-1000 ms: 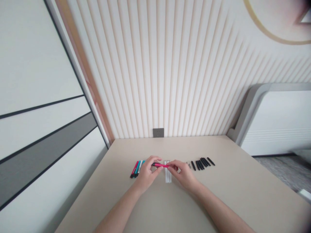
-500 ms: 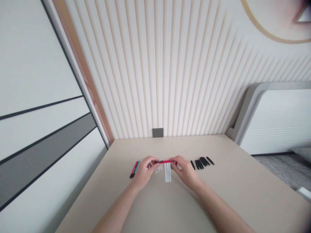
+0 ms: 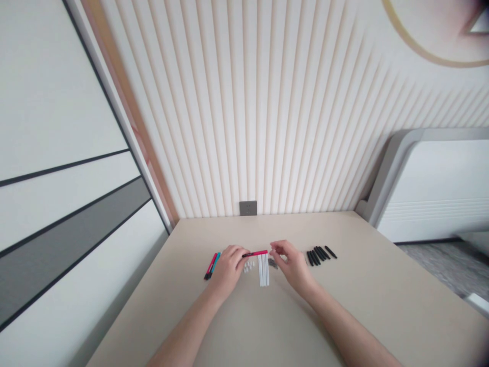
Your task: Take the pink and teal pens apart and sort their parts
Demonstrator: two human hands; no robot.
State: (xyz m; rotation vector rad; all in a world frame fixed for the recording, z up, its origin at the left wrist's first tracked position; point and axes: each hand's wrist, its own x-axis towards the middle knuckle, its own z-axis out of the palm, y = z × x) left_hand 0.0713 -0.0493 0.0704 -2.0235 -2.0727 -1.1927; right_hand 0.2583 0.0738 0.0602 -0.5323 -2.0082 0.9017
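Observation:
My left hand [image 3: 228, 267] is closed on the dark end of a marker pen [image 3: 258, 253], which has a red barrel and lies level across my view. Just off the pen's right end, my right hand [image 3: 289, 261] has its thumb and forefinger apart, with nothing visible between them. Below the pen, several thin white rods [image 3: 263, 271] lie side by side on the table. Small white pieces [image 3: 248, 267] are scattered beside my left fingers. Little dark grey pieces [image 3: 272, 263] lie under my right fingers, partly hidden.
To the left, red and blue pens with black ends [image 3: 213, 266] lie on the beige table [image 3: 263, 326]. Several black pen caps or tubes [image 3: 318, 256] form a row to the right. A socket [image 3: 248, 208] sits on the ribbed wall behind the table's back edge.
My right hand has let go of the red pen's right end and moved slightly right, its fingers parting. The pen stays in my left hand, and the grey pieces show more.

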